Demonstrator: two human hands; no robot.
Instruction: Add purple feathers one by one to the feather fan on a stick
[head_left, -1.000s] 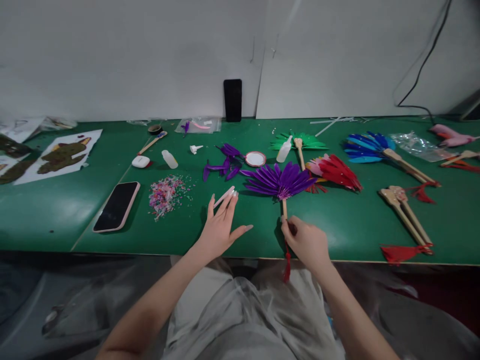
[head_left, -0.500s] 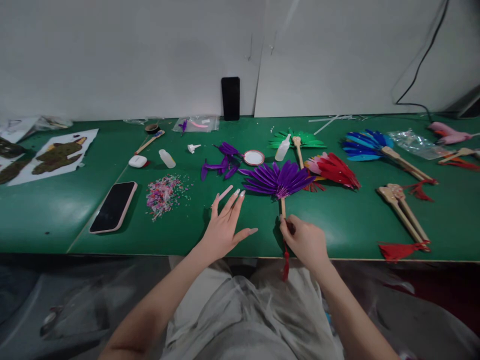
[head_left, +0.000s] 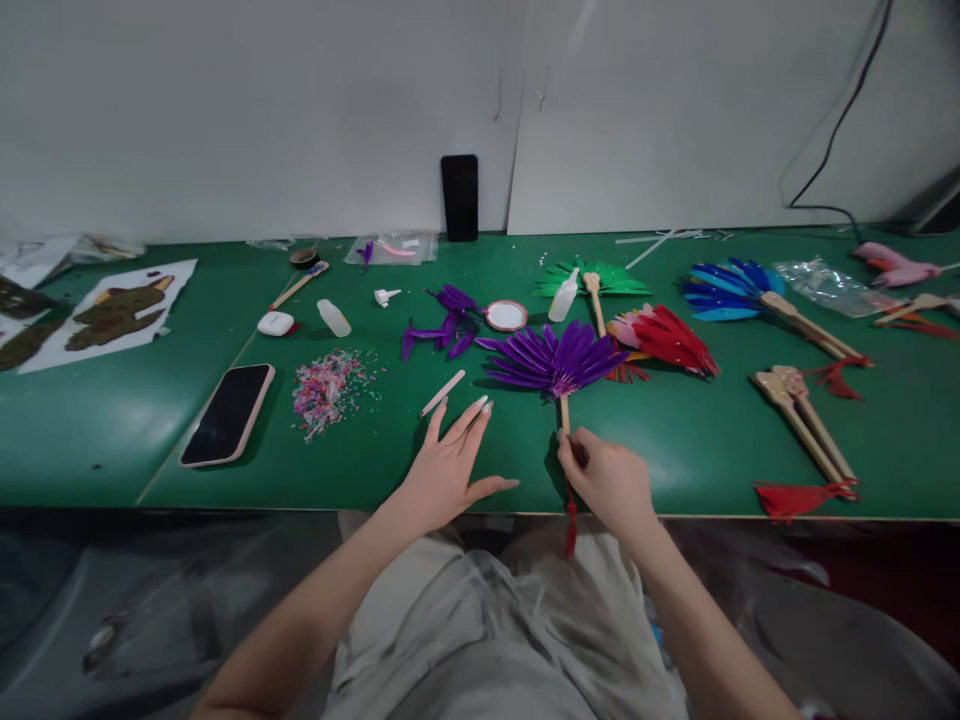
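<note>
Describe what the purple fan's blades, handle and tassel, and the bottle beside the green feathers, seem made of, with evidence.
Blades: probably feathers, real or imitation, with a soft sheen; they are thin and tapering.
Handle: likely wood or bamboo, smooth-looking; it is pale tan.
Tassel: apparently thread, fairly matt; it hangs limply.
Bottle: probably plastic, whitish and translucent; it has a narrow nozzle.

The held fan (head_left: 556,358) is deep purple — its tassel (head_left: 571,527) is red. The stick (head_left: 442,393) is pale pink. The table (head_left: 690,450) is green, and the beads (head_left: 327,390) are mixed — pink, purple, white.
</note>
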